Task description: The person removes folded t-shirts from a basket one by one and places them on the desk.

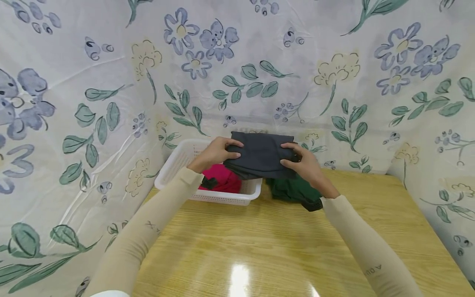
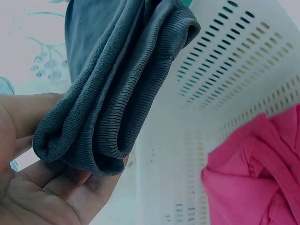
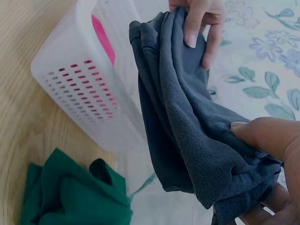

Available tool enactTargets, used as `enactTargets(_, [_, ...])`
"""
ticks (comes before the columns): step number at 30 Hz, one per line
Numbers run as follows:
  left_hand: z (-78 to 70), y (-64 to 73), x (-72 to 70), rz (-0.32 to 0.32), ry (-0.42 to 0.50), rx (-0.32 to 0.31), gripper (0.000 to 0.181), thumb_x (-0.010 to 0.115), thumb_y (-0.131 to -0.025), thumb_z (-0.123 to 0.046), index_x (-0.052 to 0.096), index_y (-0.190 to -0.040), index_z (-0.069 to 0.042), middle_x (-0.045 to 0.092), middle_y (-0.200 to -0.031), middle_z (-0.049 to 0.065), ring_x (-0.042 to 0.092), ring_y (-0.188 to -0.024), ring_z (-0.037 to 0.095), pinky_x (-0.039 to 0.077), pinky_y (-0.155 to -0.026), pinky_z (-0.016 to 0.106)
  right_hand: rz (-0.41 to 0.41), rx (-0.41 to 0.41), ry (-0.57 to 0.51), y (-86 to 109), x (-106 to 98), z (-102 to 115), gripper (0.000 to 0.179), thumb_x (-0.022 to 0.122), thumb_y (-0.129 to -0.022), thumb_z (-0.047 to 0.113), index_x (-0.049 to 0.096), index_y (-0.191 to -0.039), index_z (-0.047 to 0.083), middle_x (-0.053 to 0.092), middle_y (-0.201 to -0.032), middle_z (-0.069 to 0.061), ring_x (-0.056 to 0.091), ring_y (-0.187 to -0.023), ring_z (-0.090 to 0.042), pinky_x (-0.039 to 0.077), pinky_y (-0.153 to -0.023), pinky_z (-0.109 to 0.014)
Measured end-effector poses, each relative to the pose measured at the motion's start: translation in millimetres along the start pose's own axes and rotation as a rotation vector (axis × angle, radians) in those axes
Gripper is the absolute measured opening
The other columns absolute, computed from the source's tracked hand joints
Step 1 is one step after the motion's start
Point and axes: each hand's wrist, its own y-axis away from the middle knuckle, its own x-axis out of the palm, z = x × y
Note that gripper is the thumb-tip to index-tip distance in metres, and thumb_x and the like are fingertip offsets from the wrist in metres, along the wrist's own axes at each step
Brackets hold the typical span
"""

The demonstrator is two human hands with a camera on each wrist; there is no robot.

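Observation:
A dark grey folded garment (image 1: 261, 154) is held up between both hands, above the basket's right end. My left hand (image 1: 217, 153) grips its left end, thumb on one face and fingers on the other. At the opposite end my right hand (image 1: 305, 164) pinches it the same way. Several folded layers with ribbed fabric (image 2: 117, 108) show in the left wrist view. Below and to the left, the white plastic basket (image 1: 174, 165) holds a bright pink garment (image 1: 226, 179). A dark green garment (image 1: 291, 189) lies bunched on the table beneath my right hand.
The wooden table (image 1: 267, 247) runs toward me and to the right. Behind and to the left hangs a white cloth (image 1: 245, 53) printed with flowers and leaves. The basket (image 3: 56, 79) stands close to the green garment (image 3: 79, 197), on its far side from the right wrist view.

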Motion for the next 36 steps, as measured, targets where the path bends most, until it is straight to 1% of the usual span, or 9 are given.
enactTargets(3, [-4.9, -4.5, 4.8, -0.003, -0.012, 0.025, 0.038, 0.073, -0.098, -0.011, 0.069, -0.135, -0.012, 0.053, -0.147, 0.013, 0.056, -0.125, 0.025, 0.052, -0.096, 0.039, -0.027, -0.003, 0.022, 3.3, -5, -3, 0.053, 0.077, -0.096, 0.026, 0.059, -0.145, 0.025, 0.058, -0.142, -0.015, 0.062, -0.119, -0.033, 0.056, -0.089, -0.049])
enactTargets(6, [-11.1, -8.4, 10.2, -0.011, -0.028, 0.054, 0.037, 0.073, -0.097, -0.011, 0.07, -0.134, -0.011, 0.053, -0.147, 0.014, 0.052, -0.128, 0.027, 0.05, -0.1, 0.04, -0.043, 0.009, 0.013, 7.3, -11, -6, 0.053, 0.077, -0.096, 0.025, 0.059, -0.146, 0.025, 0.057, -0.144, -0.016, 0.06, -0.122, -0.034, 0.055, -0.091, -0.051])
enactTargets(8, [-15.4, -10.9, 14.6, -0.007, -0.037, 0.06, 0.037, 0.073, -0.097, -0.011, 0.07, -0.133, -0.012, 0.053, -0.147, 0.014, 0.05, -0.13, 0.027, 0.05, -0.101, 0.04, -0.05, 0.02, 0.012, 11.1, -15, -8, 0.054, 0.076, -0.096, 0.026, 0.058, -0.147, 0.024, 0.056, -0.145, -0.015, 0.059, -0.124, -0.033, 0.055, -0.093, -0.051])
enactTargets(15, [-23.9, -14.8, 27.5, 0.006, -0.018, 0.062, 0.036, 0.074, -0.096, -0.011, 0.072, -0.132, -0.014, 0.055, -0.145, 0.013, 0.052, -0.125, 0.027, 0.051, -0.099, 0.04, -0.047, 0.037, 0.023, 23.1, -29, -14, 0.055, 0.074, -0.098, 0.027, 0.055, -0.15, 0.023, 0.056, -0.144, -0.016, 0.059, -0.123, -0.033, 0.055, -0.089, -0.042])
enactTargets(19, [-28.1, -18.1, 36.1, 0.005, -0.039, 0.089, 0.035, 0.075, -0.096, -0.012, 0.073, -0.131, -0.015, 0.056, -0.142, 0.012, 0.052, -0.125, 0.026, 0.05, -0.102, 0.041, -0.049, 0.038, -0.007, 30.8, -36, -17, 0.057, 0.074, -0.098, 0.023, 0.053, -0.151, 0.021, 0.052, -0.149, -0.017, 0.057, -0.128, -0.035, 0.055, -0.093, -0.045])
enactTargets(23, [-31.6, -22.0, 45.3, 0.015, -0.06, 0.118, 0.034, 0.075, -0.096, -0.012, 0.073, -0.13, -0.015, 0.058, -0.138, 0.011, 0.051, -0.123, 0.025, 0.048, -0.103, 0.041, -0.063, 0.041, -0.007, 39.4, -41, -21, 0.058, 0.073, -0.099, 0.022, 0.052, -0.153, 0.019, 0.052, -0.149, -0.019, 0.056, -0.128, -0.037, 0.054, -0.094, -0.046])
enactTargets(26, [-34.5, -23.7, 51.8, 0.032, -0.048, 0.136, 0.035, 0.075, -0.096, -0.011, 0.073, -0.13, -0.014, 0.059, -0.139, 0.011, 0.051, -0.122, 0.024, 0.048, -0.102, 0.039, -0.078, 0.042, 0.005, 45.4, -45, -25, 0.057, 0.073, -0.099, 0.023, 0.052, -0.152, 0.019, 0.052, -0.148, -0.018, 0.057, -0.126, -0.037, 0.055, -0.093, -0.041])
enactTargets(32, [-42.5, -25.5, 64.2, 0.042, -0.042, 0.165, 0.035, 0.074, -0.096, -0.012, 0.072, -0.131, -0.015, 0.055, -0.147, 0.01, 0.05, -0.131, 0.025, 0.047, -0.104, 0.04, -0.093, 0.034, 0.0, 55.3, -55, -35, 0.056, 0.071, -0.1, 0.024, 0.052, -0.152, 0.019, 0.051, -0.15, -0.016, 0.055, -0.127, -0.036, 0.054, -0.088, -0.025])
enactTargets(36, [-46.6, -30.1, 73.3, 0.048, -0.041, 0.177, 0.035, 0.073, -0.097, -0.012, 0.072, -0.132, -0.015, 0.055, -0.147, 0.01, 0.049, -0.132, 0.026, 0.046, -0.106, 0.041, -0.096, 0.049, -0.01, 62.1, -63, -40, 0.057, 0.071, -0.1, 0.027, 0.05, -0.153, 0.019, 0.047, -0.154, -0.016, 0.053, -0.131, -0.037, 0.052, -0.086, -0.019])
